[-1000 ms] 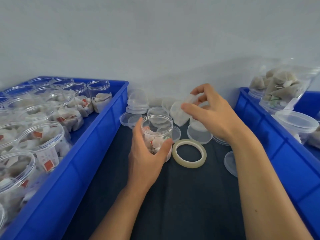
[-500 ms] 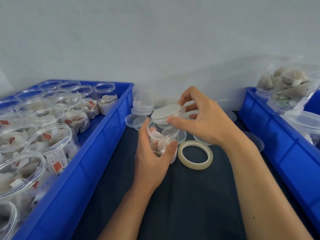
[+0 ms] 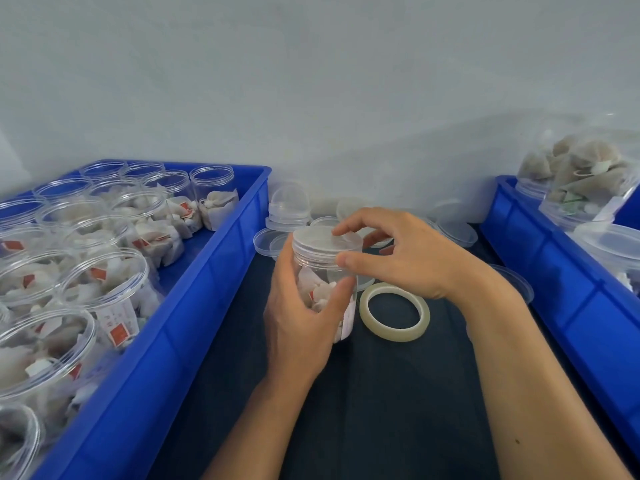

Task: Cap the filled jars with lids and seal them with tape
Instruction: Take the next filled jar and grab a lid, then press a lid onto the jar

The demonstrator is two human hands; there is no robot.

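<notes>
The clear jar of tea bags (image 3: 322, 289) stands upright on the dark mat (image 3: 381, 393) between the two blue crates, its long axis vertical, with a translucent lid (image 3: 322, 242) sitting on its mouth. The left hand (image 3: 298, 323) wraps the jar's body from the near side, while the right hand (image 3: 408, 254) comes in from the right, thumb and fingertips curled on the lid's rim; it looks ready to twist. Whether the lid sits square I cannot tell. The tape roll (image 3: 394, 311) lies flat just right of the jar, beneath the right wrist. Open filled jars (image 3: 104, 271) wait in the left crate (image 3: 194, 334); spare lids (image 3: 287, 216) lie behind.
</notes>
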